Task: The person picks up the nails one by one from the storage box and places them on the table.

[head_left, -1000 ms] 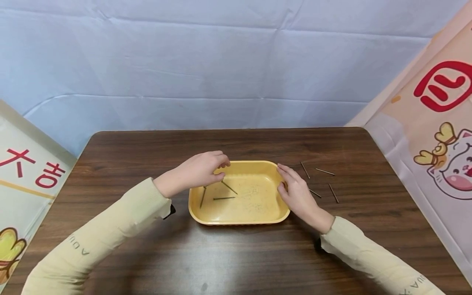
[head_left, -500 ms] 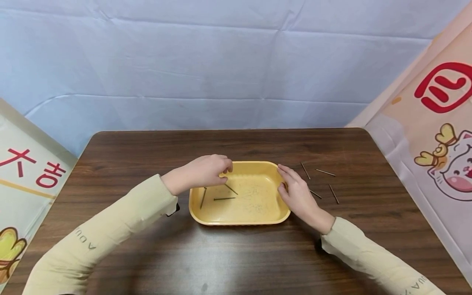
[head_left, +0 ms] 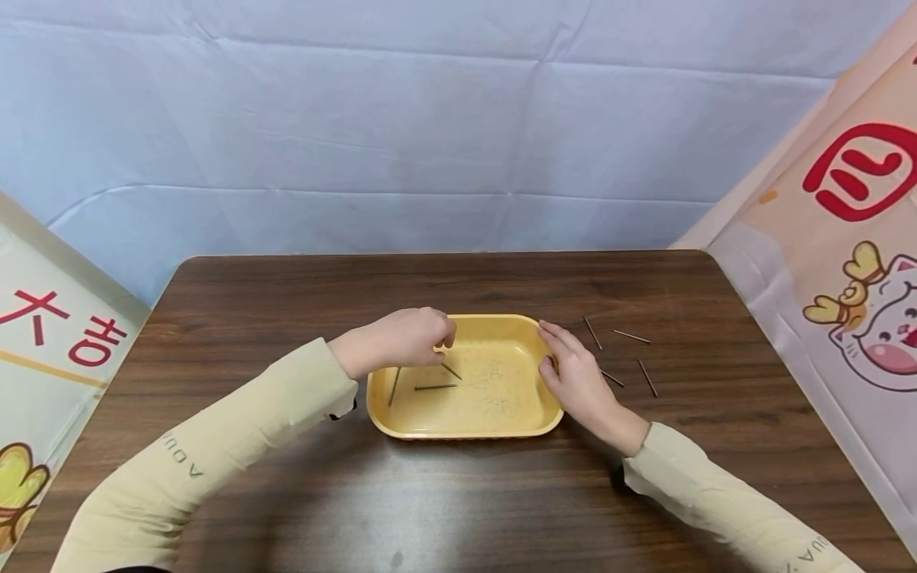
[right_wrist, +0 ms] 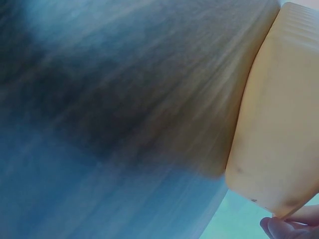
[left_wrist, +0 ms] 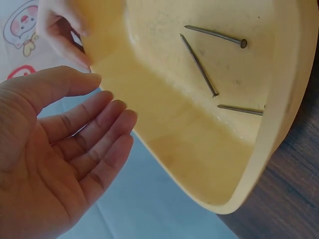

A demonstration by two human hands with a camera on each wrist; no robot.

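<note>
A shallow yellow plastic tray [head_left: 466, 434] stands on the table with three nails inside. One nail [head_left: 435, 387] lies crosswise, another nail [head_left: 395, 387] slants near the left wall, and a third nail [head_left: 451, 371] is partly covered by my left hand [head_left: 401, 337] in the head view. Over the tray's back left part, that hand has loosely bent fingers; the left wrist view shows nothing in its palm [left_wrist: 55, 154]. My right hand [head_left: 582, 383] holds the tray's right rim, thumb toward the inside. In the right wrist view only its fingertips [right_wrist: 281, 229] show at the tray's corner.
Several more nails lie on the dark wooden table [head_left: 458, 509] right of the tray, among them a nail [head_left: 631, 336] and another nail [head_left: 648, 377]. A pale cloth [head_left: 358, 127] hangs behind the table, with printed banners [head_left: 852, 263] on both sides.
My left hand has shifted slightly right and toward me over the tray, covering more of one nail. The right hand, the tray and the nails stay where they were.
</note>
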